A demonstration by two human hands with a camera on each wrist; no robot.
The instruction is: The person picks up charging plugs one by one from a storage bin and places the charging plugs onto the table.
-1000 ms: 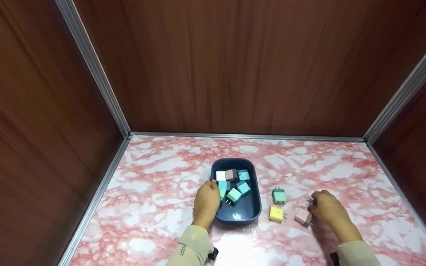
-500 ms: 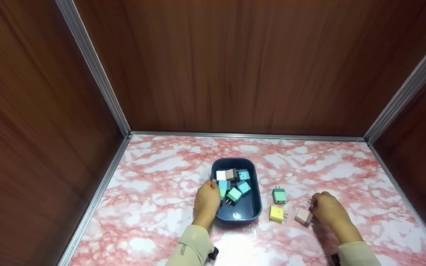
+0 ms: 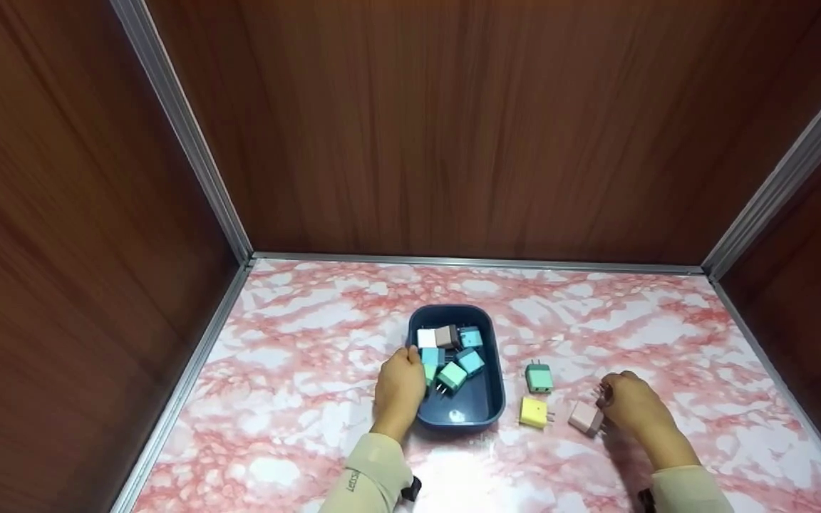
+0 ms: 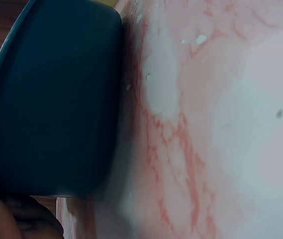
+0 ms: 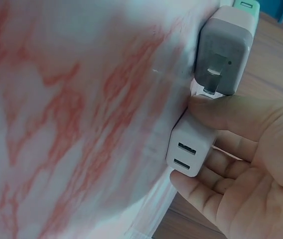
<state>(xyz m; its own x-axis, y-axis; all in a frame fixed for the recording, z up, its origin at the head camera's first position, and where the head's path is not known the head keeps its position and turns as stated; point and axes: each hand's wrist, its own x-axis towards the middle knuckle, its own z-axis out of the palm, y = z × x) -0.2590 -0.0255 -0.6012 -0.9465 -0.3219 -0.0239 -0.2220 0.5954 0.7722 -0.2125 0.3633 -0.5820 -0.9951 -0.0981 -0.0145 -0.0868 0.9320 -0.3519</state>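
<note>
My left hand (image 3: 400, 388) grips the left rim of a dark blue plastic tub (image 3: 462, 415). The tub's outer wall (image 4: 52, 99) fills much of the left wrist view. Inside it lie several USB wall chargers, among them a white one (image 3: 426, 338), a brown-and-tan one (image 3: 445, 336) and a mint one (image 3: 451, 377). To the right, my right hand (image 3: 637, 407) pinches a whitish USB charger (image 5: 190, 147) between thumb and fingers, low over the tabletop. Its two USB slots face the right wrist camera. Beside it lies a pale pink charger (image 3: 585, 418) with a greyish prong end.
Between the tub and my right hand lie a green charger (image 3: 539, 377) and a yellow charger (image 3: 533, 412). The table (image 3: 296, 370) has a red-and-white marbled top. Wood-grain panels (image 3: 453, 142) with metal edging enclose the back and both sides.
</note>
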